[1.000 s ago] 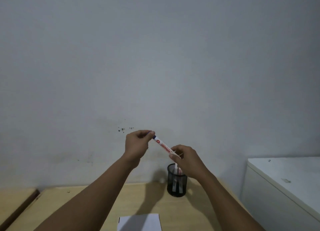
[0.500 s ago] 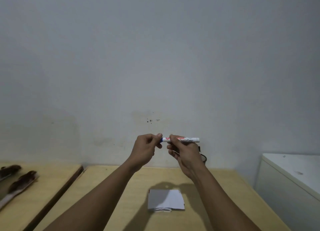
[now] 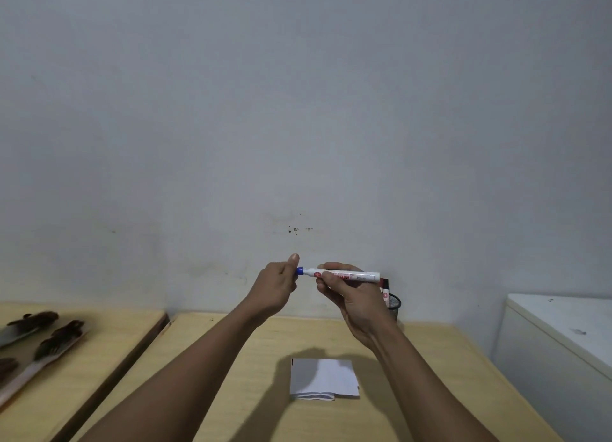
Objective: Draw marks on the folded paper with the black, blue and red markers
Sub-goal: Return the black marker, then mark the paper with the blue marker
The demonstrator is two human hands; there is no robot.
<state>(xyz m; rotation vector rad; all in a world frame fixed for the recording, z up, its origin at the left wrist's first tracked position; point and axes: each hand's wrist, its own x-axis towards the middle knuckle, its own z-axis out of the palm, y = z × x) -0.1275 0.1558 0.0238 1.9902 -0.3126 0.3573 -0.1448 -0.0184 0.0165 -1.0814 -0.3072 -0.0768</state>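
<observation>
Two bare forearms, no sleeves; left hand (image 3: 276, 284), right hand (image 3: 352, 297), ringless fingers.

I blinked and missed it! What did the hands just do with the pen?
The left hand pulled the cap off the blue marker, baring its tip, after the marker swung from slanted to level. The right hand still grips the barrel; the folded paper stays untouched.

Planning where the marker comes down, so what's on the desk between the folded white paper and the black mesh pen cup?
Head view: only bare wooden desk between the folded white paper and black mesh pen cup; the right hand is above it.
</observation>
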